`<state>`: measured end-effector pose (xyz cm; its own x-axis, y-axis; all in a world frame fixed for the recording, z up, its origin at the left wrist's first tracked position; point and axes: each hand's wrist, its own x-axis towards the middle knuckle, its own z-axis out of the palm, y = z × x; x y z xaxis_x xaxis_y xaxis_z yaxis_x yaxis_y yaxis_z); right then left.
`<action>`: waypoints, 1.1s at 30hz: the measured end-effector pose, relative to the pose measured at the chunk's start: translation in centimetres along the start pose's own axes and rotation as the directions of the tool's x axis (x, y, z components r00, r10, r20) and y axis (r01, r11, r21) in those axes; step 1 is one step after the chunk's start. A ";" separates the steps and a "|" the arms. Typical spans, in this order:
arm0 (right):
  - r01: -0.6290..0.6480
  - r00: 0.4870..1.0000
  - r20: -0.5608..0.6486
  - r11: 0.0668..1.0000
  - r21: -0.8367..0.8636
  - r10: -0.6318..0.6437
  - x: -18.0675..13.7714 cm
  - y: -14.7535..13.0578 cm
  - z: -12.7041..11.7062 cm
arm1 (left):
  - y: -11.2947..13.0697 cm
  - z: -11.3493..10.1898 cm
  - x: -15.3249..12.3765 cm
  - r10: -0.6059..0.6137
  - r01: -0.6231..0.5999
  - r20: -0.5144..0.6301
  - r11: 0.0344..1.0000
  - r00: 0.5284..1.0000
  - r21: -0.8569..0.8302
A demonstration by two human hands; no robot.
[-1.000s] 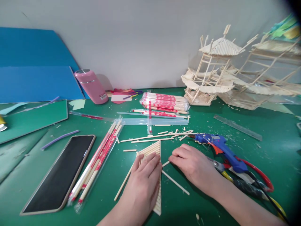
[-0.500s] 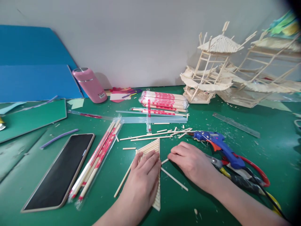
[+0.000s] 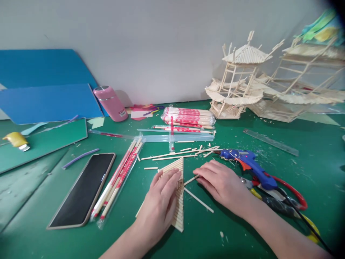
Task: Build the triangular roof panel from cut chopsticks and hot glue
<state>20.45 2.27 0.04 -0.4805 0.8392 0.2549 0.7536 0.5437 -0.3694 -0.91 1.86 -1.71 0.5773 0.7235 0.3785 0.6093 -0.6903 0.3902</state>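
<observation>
Backed at twelve o'clock by a flat, pale grey wall (image 3: 151, 46); filled toward six by a smooth green tabletop (image 3: 205, 233).

- We see a pink flask (image 3: 111, 104) near the bench's (image 3: 207, 237) back edge.
- We see blue boards (image 3: 48, 102) left of it.
- We see a phone (image 3: 83, 189) farther from that edge.

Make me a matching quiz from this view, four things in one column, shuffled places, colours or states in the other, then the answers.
1. left hand
2. right hand
3. glue gun
4. smartphone

A. blue, with an orange trigger
B. on the slatted stick panel
C. left of the plastic-wrapped sticks
D. pinching a short stick

Pairs: 1-B, 2-D, 3-A, 4-C
</observation>
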 end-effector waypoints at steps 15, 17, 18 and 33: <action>-0.029 0.998 -0.052 0.995 0.097 0.035 -0.2 -0.7 0.5 | -0.4 -1.0 0.4 -0.012 0.018 -0.105 0.998 0.994 0.062; -0.040 0.999 -0.014 0.994 0.102 0.042 -0.3 -0.9 0.4 | -0.3 -1.0 0.4 -0.011 0.014 -0.049 0.998 0.999 0.063; -0.043 0.999 0.013 0.994 0.103 0.042 -0.5 -1.0 0.3 | -0.2 -1.0 0.4 -0.013 0.014 -0.011 0.998 1.000 0.068; -0.149 0.981 0.137 0.983 0.104 0.135 -0.9 -1.7 0.1 | 0.5 -0.7 0.8 -0.033 0.028 0.131 0.999 0.991 0.041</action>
<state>19.59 0.60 0.35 -0.4317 0.8987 0.0777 0.7663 0.4108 -0.4939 -0.57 2.10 -0.60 0.6230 0.7404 0.2522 0.6470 -0.6690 0.3658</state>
